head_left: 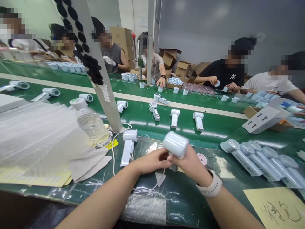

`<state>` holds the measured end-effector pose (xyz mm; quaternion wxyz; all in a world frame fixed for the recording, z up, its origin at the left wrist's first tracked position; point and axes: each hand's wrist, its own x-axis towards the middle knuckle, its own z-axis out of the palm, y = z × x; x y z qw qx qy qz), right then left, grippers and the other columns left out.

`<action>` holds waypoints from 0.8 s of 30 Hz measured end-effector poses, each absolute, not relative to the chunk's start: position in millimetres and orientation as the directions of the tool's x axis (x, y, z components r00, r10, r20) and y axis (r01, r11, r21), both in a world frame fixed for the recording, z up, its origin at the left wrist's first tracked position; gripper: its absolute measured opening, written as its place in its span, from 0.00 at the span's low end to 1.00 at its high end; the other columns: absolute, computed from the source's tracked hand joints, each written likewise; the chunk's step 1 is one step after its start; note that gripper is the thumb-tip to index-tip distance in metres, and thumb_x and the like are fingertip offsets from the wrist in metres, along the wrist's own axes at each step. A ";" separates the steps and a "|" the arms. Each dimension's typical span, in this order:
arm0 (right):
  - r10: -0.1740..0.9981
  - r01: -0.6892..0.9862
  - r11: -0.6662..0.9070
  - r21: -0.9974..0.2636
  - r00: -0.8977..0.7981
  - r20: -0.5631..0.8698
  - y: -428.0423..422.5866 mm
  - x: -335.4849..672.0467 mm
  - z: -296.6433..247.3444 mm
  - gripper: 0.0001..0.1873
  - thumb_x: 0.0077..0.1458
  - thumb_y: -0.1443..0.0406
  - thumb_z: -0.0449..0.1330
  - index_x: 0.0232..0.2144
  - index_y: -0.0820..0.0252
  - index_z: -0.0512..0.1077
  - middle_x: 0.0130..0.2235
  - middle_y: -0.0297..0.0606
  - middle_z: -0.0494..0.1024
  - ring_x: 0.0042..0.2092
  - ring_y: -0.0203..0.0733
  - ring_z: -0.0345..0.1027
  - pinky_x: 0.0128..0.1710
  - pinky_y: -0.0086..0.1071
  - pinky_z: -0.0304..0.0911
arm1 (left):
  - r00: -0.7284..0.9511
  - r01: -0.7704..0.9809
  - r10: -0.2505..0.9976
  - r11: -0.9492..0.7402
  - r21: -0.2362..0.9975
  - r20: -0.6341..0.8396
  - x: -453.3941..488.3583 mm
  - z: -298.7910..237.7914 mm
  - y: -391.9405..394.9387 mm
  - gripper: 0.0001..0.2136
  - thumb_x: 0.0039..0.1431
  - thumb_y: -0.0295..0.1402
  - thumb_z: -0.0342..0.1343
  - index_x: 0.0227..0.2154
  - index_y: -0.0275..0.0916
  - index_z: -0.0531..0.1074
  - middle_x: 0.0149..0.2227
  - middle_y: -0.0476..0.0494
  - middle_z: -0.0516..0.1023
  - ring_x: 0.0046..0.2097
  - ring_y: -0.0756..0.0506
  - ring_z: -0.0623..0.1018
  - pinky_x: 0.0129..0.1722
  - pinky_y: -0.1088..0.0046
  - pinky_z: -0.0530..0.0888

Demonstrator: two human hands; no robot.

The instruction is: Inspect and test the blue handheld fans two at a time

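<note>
Two bare forearms slant inward from the lower edge of the view and bring the hands together over the near part of the green worktop (181, 203). The left forearm (102, 197) runs diagonally up to the right, its wrist nearly straight, back of the left hand (152, 161) facing up. Its fingers curve inward, with thumb and fingertips at the lower left side of a pale fan (175, 143); whether they grasp it or merely steady it, I cannot tell. The right forearm (227, 203) angles up to the left, a watch with a light strap (212, 184) around the wrist. The right hand (189, 163) is bent around the fan from below and the right, its fingers grasping it just under the head.

That fan is between the hands, raised off the worktop; its rounded head lies sideways, tipping down toward the right, slightly blurred, and its handle is mostly hidden by the hands. A pink round sticker (202, 159) shows just beside the right hand. To the left of the hands, a second fan (128, 148) lies on the worktop near a clear bottle (92, 122). Farther right, a row of fans (259, 162) lies side by side above a yellow handwritten sheet (259, 203).
</note>
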<state>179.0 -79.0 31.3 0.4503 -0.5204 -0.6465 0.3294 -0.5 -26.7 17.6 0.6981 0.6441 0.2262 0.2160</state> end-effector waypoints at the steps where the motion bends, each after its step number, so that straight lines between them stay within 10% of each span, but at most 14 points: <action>1: 0.957 0.372 0.276 -0.886 -0.186 0.220 -62.9 176.4 32.5 0.45 0.47 0.40 0.66 0.59 0.59 0.66 0.57 0.52 0.72 0.56 0.58 0.69 0.56 0.51 0.65 | 0.794 -0.014 0.606 0.097 0.995 -0.048 0.1 16.7 -28.7 0.28 0.44 0.55 0.68 0.41 0.38 0.74 0.45 0.38 0.79 0.49 0.38 0.77 0.50 0.60 0.71; 4: 0.943 0.587 0.288 -0.757 -0.311 0.118 -13.4 202.7 32.7 0.42 0.44 0.45 0.69 0.58 0.55 0.70 0.63 0.49 0.66 0.63 0.58 0.61 0.61 0.50 0.59 | 0.681 -0.130 0.729 0.218 0.967 -0.073 3.3 14.0 -31.4 0.29 0.44 0.58 0.67 0.38 0.36 0.73 0.37 0.39 0.80 0.41 0.41 0.79 0.44 0.63 0.73; 7: 0.907 0.841 -0.198 -0.504 0.352 0.231 22.5 255.6 23.3 0.22 0.53 0.53 0.63 0.46 0.58 0.80 0.61 0.54 0.66 0.65 0.63 0.55 0.63 0.54 0.52 | 0.569 -0.348 0.811 0.386 0.854 -0.135 6.1 12.8 -29.6 0.27 0.47 0.57 0.66 0.35 0.36 0.70 0.31 0.43 0.78 0.32 0.45 0.79 0.33 0.69 0.74; 9: 0.837 0.814 -0.334 -0.475 0.488 0.246 35.2 286.5 13.0 0.20 0.54 0.59 0.58 0.42 0.67 0.81 0.57 0.63 0.65 0.62 0.71 0.56 0.59 0.62 0.51 | 0.513 -0.450 0.835 0.457 0.767 -0.197 7.1 12.2 -27.4 0.26 0.49 0.55 0.65 0.37 0.37 0.68 0.29 0.46 0.77 0.28 0.46 0.78 0.26 0.72 0.73; 15: 0.802 0.793 -0.429 -0.432 0.554 0.222 61.5 286.7 -17.7 0.22 0.54 0.60 0.53 0.37 0.63 0.84 0.38 0.58 0.72 0.41 0.63 0.69 0.41 0.55 0.64 | 0.577 -0.556 0.799 0.536 0.635 -0.169 7.3 6.8 -23.7 0.27 0.59 0.60 0.50 0.35 0.35 0.70 0.23 0.47 0.75 0.19 0.48 0.75 0.22 0.74 0.71; 20: 0.845 0.837 -0.397 -0.377 0.493 0.205 82.2 229.4 -34.8 0.33 0.51 0.43 0.56 0.44 0.62 0.82 0.45 0.61 0.72 0.49 0.67 0.67 0.48 0.57 0.62 | 0.654 -0.525 0.752 0.527 0.668 -0.079 2.8 6.9 -23.9 0.37 0.57 0.67 0.40 0.26 0.34 0.72 0.19 0.46 0.71 0.19 0.49 0.74 0.21 0.75 0.69; 24: 0.854 0.844 -0.405 -0.353 0.486 0.183 73.2 224.2 -26.8 0.29 0.49 0.48 0.60 0.44 0.65 0.81 0.46 0.59 0.71 0.49 0.65 0.68 0.48 0.54 0.62 | 0.682 -0.588 0.731 0.531 0.610 0.021 -0.4 12.8 -21.4 0.34 0.59 0.64 0.43 0.30 0.34 0.73 0.23 0.47 0.72 0.19 0.51 0.72 0.24 0.74 0.71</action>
